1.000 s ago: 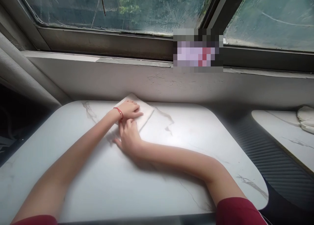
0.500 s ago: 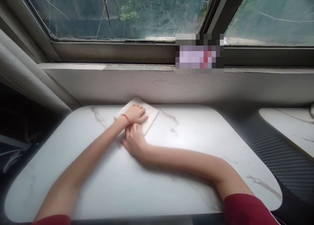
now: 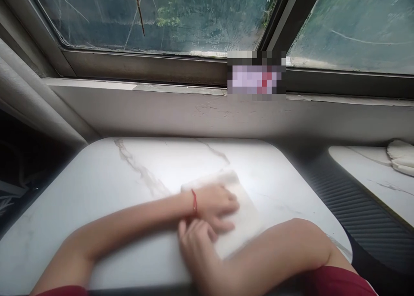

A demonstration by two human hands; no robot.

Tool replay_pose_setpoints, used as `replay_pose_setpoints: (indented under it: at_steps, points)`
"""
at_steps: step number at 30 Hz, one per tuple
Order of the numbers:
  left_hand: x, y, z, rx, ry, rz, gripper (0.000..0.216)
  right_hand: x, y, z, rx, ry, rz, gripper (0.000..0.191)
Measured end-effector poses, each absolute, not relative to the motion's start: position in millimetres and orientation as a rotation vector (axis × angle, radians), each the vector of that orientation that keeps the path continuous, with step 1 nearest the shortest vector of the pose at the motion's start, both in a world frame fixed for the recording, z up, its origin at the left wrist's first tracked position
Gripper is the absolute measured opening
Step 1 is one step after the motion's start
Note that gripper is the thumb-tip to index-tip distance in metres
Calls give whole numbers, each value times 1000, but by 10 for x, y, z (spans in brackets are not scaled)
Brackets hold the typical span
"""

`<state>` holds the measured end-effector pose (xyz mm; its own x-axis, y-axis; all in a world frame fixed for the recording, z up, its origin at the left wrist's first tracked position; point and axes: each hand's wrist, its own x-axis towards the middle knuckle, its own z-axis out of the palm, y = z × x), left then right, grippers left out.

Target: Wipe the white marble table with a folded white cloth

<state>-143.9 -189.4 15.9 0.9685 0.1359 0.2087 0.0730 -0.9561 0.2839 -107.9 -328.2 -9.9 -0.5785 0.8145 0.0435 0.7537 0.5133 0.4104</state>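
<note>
A folded white cloth (image 3: 246, 205) lies on the white marble-patterned table (image 3: 80, 175), right of the middle. My left hand (image 3: 216, 205), with a red string bracelet at the wrist, presses on it with bent fingers and the thumb apart. Just below that wrist, my right hand (image 3: 200, 244) rests with curled fingers at the cloth's near edge. Its fingertips are partly hidden beneath the left hand. Both hands are somewhat blurred.
Behind the table stand a low wall (image 3: 155, 115) and a window with a metal frame (image 3: 142, 70). A curtain (image 3: 35, 98) hangs at the left. To the right are a dark ribbed surface (image 3: 349, 201) and another marble-patterned table (image 3: 362, 162) bearing a pale object (image 3: 401, 158).
Both hands and the cloth have moved from the table's far edge toward me and to the right. The view has shifted slightly, showing more of the pale object on the other table.
</note>
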Motion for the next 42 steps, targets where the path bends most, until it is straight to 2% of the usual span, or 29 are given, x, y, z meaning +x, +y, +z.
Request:
replay_pose_setpoints:
  at_steps: [4,8,11,15,19,21,26,32,39,42]
  points:
    - [-1288,-2227,15,2788,-103,394,42,-1153,-3069,-280,1311,2826,313,23]
    - [-1264,-2304,-17,2746,-155,355,43,-1267,-2689,-249,1326,2885,209,23]
    - [-1279,-2214,-10,2727,-134,355,42,-1201,-2800,-116,1243,2771,210,25]
    - [-1359,-1917,16,2771,151,417,42,-1055,-3102,149,1144,2593,347,21]
    - [-1557,-1463,88,2785,600,456,34,-1050,-2863,391,1226,2350,558,31]
    - [-1705,-1225,137,2744,774,468,28,-1046,-2594,494,1296,2369,492,33]
    - [-2132,-761,235,2594,983,561,23,-893,-2008,676,1347,2608,60,43]
    - [-2388,-603,246,2593,1157,580,24,-737,-1658,537,1268,2667,203,58]
    - [-2356,-647,206,2667,1220,543,24,-758,-1587,583,1235,2628,226,45]
    - [-2382,-659,231,2646,1167,544,28,-834,-1710,623,1290,2568,222,46]
